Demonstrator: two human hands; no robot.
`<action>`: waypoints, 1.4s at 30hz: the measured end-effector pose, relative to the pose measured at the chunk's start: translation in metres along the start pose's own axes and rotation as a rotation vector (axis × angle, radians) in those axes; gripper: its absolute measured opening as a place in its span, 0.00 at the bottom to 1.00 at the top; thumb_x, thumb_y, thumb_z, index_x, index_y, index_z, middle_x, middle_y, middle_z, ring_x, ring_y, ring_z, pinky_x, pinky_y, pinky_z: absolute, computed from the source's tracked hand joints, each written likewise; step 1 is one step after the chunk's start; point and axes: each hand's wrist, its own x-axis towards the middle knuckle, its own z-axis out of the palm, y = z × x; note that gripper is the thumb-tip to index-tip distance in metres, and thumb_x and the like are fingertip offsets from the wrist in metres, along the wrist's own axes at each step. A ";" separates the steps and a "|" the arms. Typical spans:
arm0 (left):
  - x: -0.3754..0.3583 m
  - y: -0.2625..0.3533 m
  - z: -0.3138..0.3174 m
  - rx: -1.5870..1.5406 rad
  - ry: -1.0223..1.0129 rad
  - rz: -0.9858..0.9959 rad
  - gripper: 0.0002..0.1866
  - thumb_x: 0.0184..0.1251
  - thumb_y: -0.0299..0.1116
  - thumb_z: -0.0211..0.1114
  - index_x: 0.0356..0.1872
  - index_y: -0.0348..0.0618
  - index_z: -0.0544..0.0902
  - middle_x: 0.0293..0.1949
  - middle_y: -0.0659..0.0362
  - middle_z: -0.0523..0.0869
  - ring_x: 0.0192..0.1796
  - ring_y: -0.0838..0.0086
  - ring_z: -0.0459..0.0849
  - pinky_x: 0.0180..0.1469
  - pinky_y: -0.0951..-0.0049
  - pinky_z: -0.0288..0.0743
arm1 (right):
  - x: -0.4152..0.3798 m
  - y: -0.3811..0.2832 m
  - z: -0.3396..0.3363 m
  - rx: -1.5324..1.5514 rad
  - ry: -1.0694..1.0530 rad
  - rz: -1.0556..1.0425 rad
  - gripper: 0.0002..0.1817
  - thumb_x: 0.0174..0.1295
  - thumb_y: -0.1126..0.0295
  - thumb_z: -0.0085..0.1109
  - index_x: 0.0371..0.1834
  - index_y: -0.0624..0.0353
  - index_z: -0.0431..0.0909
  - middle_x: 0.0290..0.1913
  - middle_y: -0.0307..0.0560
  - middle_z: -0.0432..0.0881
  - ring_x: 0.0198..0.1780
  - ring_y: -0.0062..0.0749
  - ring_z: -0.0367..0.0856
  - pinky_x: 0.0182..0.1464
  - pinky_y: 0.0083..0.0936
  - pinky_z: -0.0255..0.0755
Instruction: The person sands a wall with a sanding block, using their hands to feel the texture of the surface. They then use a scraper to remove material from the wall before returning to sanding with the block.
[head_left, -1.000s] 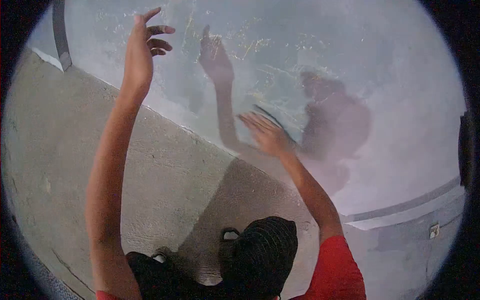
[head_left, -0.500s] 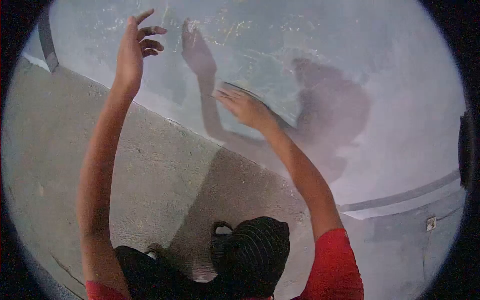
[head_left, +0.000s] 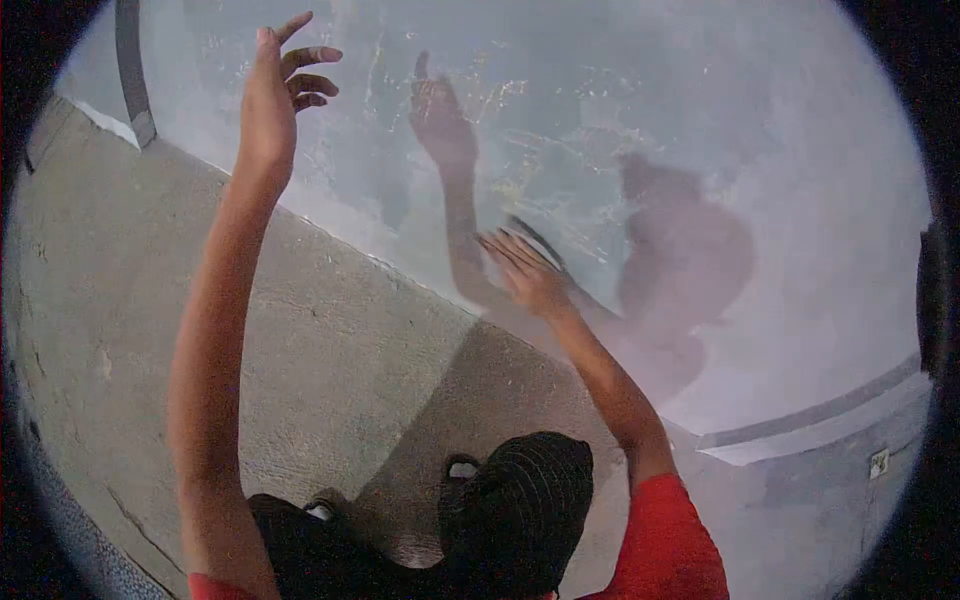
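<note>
My left hand point(head_left: 270, 105) is raised at the upper left in front of the pale wall point(head_left: 820, 230). Its fingers are apart and loosely bent, holding nothing visible. Lower down, my right hand point(head_left: 530, 275) lies flat against the wall with its fingers stretched out and slightly parted. A dark shadow edge runs along its far side. Whether anything is pressed under that palm is hidden. Above the right hand, the scuffed patch point(head_left: 500, 90) of the wall has light scratches and yellowish marks.
The rough grey floor point(head_left: 330, 350) meets the wall along a diagonal edge. My bent knees in dark striped cloth point(head_left: 515, 500) are at the bottom. Dark strips point(head_left: 133, 70) border the wall. A socket point(head_left: 879, 463) is at the right. Shadows of my arm and head fall on the wall.
My right hand has slid down and to the right across the wall. My left hand stays raised in much the same pose. The view has shifted slightly.
</note>
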 end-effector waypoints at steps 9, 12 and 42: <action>0.004 -0.049 0.009 -0.079 -0.027 -0.068 0.32 0.72 0.59 0.34 0.65 0.49 0.67 0.43 0.55 0.80 0.34 0.74 0.76 0.44 0.72 0.69 | -0.049 0.071 -0.042 -0.107 -0.280 -0.046 0.25 0.61 0.73 0.50 0.64 0.57 0.67 0.66 0.44 0.67 0.68 0.39 0.64 0.69 0.35 0.57; -0.004 -0.059 0.011 -0.034 -0.036 -0.096 0.31 0.73 0.59 0.34 0.65 0.49 0.67 0.43 0.55 0.80 0.33 0.74 0.76 0.44 0.72 0.69 | 0.021 0.045 -0.018 -0.062 -0.263 -0.127 0.25 0.60 0.74 0.50 0.63 0.57 0.67 0.63 0.45 0.71 0.66 0.40 0.66 0.69 0.33 0.58; 0.004 -0.042 0.003 -0.062 0.002 -0.064 0.32 0.72 0.60 0.34 0.64 0.49 0.68 0.42 0.56 0.80 0.33 0.74 0.76 0.43 0.72 0.68 | 0.059 0.046 -0.073 -0.070 -0.209 -0.194 0.28 0.57 0.78 0.46 0.65 0.60 0.64 0.66 0.48 0.67 0.67 0.40 0.65 0.71 0.36 0.54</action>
